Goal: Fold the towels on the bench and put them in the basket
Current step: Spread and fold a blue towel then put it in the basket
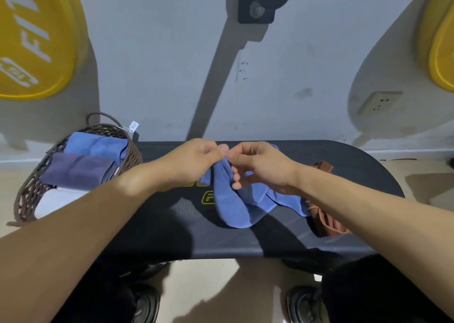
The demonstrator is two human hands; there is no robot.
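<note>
A crumpled blue towel (233, 207) hangs over the middle of the black bench (172, 236). My left hand (194, 163) pinches its top edge between thumb and fingers. My right hand (258, 168) is close beside it, fingers curled into the same cloth. A brown towel (326, 222) lies bunched on the bench to the right, partly under my right forearm. The dark wicker basket (27, 195) stands at the left end of the bench and holds a folded light blue towel (98, 143), a folded dark blue one (78, 170) and a white one (59, 200).
A grey wall rises just behind the bench, with a wall socket (379, 101) at the right. Yellow discs (32, 35) hang at the upper left and the upper right (439, 40). My knees and shoes (145, 305) are below the bench's near edge.
</note>
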